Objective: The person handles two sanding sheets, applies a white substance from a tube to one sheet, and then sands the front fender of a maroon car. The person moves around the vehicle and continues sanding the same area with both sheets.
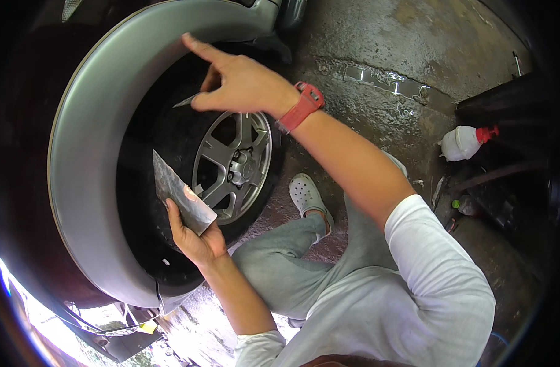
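Observation:
My left hand (197, 241) grips a flat grey metal plate (175, 183) by its lower part, in front of the wheel. A smear of pinkish paste (190, 194) lies along one edge of the plate. Up at the arch, my right hand (240, 82) has its index finger stretched out to the grey wheel-arch trim (87, 122). Beside that thumb shows the tip of a thin grey blade (183, 102), apparently held in the hand; the rest is hidden behind the fingers. A red watch (301, 107) is on my right wrist.
A tyre with a silver alloy wheel (240, 165) fills the arch. Wet concrete floor (378, 37) spreads right of the car. A white bottle with a red cap (460, 144) and a clear bottle with a green cap (466, 205) stand or lie at the right. My grey clog (307, 192) is near the wheel.

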### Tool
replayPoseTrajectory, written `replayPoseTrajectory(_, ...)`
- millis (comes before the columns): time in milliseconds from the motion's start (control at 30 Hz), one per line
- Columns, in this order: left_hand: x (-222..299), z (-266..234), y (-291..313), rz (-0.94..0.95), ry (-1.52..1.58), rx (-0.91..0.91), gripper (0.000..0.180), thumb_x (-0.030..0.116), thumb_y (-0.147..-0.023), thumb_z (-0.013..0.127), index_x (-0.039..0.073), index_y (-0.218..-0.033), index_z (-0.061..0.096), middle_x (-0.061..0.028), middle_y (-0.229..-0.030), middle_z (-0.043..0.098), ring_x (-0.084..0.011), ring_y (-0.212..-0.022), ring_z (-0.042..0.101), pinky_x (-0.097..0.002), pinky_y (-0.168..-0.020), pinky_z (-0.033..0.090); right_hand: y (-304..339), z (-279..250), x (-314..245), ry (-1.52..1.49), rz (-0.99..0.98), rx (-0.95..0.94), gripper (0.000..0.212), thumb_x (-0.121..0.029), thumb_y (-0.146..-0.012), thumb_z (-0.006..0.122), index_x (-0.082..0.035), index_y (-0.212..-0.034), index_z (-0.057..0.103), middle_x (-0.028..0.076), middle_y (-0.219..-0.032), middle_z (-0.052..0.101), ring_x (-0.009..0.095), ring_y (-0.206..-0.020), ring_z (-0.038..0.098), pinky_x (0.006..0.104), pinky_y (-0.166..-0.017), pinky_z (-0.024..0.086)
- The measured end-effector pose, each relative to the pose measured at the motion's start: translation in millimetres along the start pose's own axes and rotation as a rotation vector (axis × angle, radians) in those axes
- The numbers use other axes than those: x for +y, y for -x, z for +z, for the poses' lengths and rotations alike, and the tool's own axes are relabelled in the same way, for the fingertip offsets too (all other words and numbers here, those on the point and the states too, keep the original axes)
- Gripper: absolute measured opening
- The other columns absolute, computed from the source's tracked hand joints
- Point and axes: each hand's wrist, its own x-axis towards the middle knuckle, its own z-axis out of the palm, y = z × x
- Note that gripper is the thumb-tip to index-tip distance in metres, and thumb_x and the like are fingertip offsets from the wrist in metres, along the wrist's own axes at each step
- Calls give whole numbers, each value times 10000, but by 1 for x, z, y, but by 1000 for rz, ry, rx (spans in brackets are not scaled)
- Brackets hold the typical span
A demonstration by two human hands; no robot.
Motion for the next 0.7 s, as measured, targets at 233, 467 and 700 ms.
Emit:
replayPoseTrajectory(233, 2, -6, -2, -20, 21, -41, 381, 240, -1072, 672, -2, -1365, 636, -131, -1267, 717, -231, -1153, 712, -346, -1000, 606, -20, -41, 76, -55, 165, 46, 1073, -327, -840, 837, -146, -1727, 260, 55, -929, 760, 128, -870, 664, 275, -864, 501)
replayPoseTrajectory(467, 0, -2, 0, -14, 18, -46, 372, 233, -1081, 656, 6, -1375, 634, -123, -1276, 715, -230, -1155, 710, -350, -1007, 601, -32, -48, 83, -31, 239, 80, 1141, -358, -824, 837, -14, -1712, 209, 8, -853, 715, 107, -841, 612, 232, -837, 454)
replayPoseTrajectory(700, -1, -2, 0, -13, 21, -44, 379, 231, -1084, 650, 9, -1390, 625, -118, -1282, 712, -226, -1157, 707, -351, -1012, 593, -25, -42, 58, -56, 214, 57, 1149, -355, -815, 830, 7, -1707, 203, 25, -878, 744, 114, -843, 615, 234, -852, 458)
